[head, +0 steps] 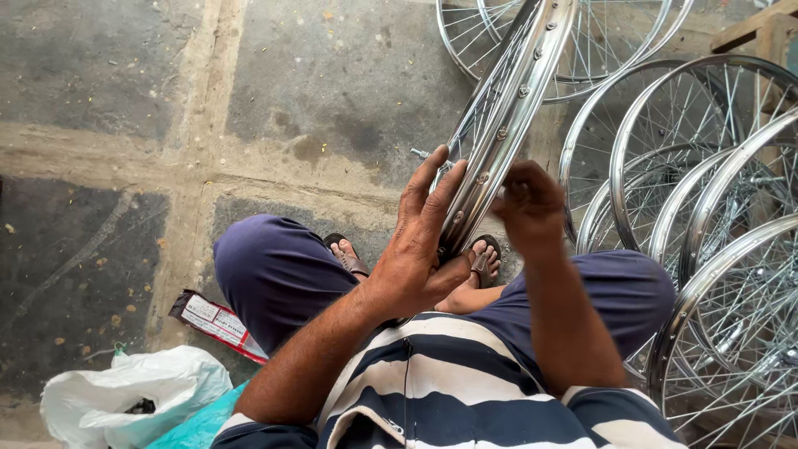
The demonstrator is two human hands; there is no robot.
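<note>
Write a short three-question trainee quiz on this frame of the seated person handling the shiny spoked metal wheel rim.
1. True or false: the left hand lies open against the shiny spoked metal wheel rim.
2. Where do the other finished silver spoked wheels stand? A) to the person's right B) on the lap C) behind the white plastic bag
3. What does the right hand touch?

Key: 1 true; 2 A; 3 the same rim's edge, fingers curled; anything pinched in them is hidden.

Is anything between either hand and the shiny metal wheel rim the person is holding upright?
Nothing visible. The left hand lies flat against the shiny spoked metal wheel rim, and the right hand touches its other side.
</note>
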